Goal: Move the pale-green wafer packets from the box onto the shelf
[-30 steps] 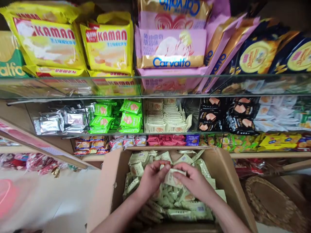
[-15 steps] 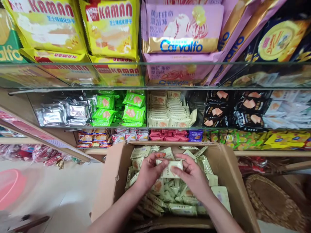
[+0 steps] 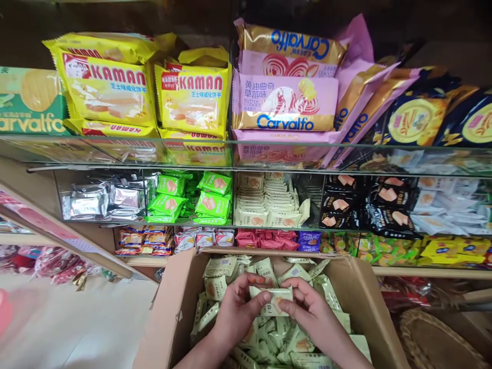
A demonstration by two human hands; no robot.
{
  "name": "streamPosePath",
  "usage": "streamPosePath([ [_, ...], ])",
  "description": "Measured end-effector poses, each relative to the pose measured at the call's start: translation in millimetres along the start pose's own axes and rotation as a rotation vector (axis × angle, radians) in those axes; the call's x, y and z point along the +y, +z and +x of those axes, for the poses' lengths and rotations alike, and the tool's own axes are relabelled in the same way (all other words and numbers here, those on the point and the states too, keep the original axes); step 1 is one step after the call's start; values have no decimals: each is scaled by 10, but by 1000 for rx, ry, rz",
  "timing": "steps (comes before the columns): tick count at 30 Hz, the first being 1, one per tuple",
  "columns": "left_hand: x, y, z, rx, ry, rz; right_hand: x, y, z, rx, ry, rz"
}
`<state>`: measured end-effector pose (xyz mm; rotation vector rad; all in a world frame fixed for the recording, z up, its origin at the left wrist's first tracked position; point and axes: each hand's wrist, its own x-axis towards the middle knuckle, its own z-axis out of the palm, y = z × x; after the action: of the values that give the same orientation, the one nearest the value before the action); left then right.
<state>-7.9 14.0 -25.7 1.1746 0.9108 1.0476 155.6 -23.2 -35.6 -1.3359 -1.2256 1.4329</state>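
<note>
My left hand (image 3: 239,311) and my right hand (image 3: 307,312) meet over an open cardboard box (image 3: 169,312) and together pinch a small stack of pale cream snack packets (image 3: 273,301). The box is full of several loose packets (image 3: 223,267) of the same kind. On the middle glass shelf straight ahead, a compartment holds neat rows of matching cream packets (image 3: 265,202).
Green packets (image 3: 209,197) and silver packets (image 3: 100,197) fill compartments to the left, black packets (image 3: 369,202) to the right. Large yellow biscuit bags (image 3: 192,97) and pink cookie bags (image 3: 286,100) sit on the top glass shelf. A woven basket (image 3: 442,343) stands at lower right.
The camera tilted up and the view shifted, so the box sits lower in frame. Both hands keep hold of the packet stack over the box.
</note>
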Motion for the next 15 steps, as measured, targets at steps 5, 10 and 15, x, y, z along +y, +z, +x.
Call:
streamPosePath([
  [5,-33,-5,-1,-2,-10,44,28,-11,7,34,-6,-147],
  [10,-101,-25,-4,27,17,81,58,29,-20,46,-4,-198],
  [15,-115,-25,-25,16,38,126,94,54,-47,36,2,-196],
])
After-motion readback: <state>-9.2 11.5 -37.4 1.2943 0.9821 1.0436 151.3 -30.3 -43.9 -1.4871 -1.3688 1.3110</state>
